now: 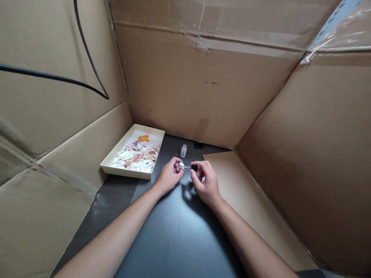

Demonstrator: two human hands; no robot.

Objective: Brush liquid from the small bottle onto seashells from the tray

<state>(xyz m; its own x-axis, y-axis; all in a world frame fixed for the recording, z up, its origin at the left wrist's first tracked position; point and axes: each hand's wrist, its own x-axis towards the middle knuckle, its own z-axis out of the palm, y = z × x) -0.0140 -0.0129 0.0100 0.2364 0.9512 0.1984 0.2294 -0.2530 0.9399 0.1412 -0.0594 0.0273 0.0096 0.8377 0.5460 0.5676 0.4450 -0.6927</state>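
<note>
Between the fingertips of my left hand (171, 172) is a small white piece (181, 165), which looks like a shell. My right hand (206, 180) pinches a black bottle cap (194, 168). From this cap a thin pale applicator stem (187, 167) points left, its tip at or very near the white piece; whether they touch I cannot tell. Just beyond my hands a small translucent bottle (183, 151) stands upright without a cap. To the left of my hands lies a cream box tray (127, 174) holding many mixed seashells (136, 156), one of them orange.
Cardboard walls (185, 85) enclose the dark table (162, 239) at the back and on both sides. A flat cardboard sheet (249, 200) covers the table's right part. A black cable (87, 50) hangs at upper left.
</note>
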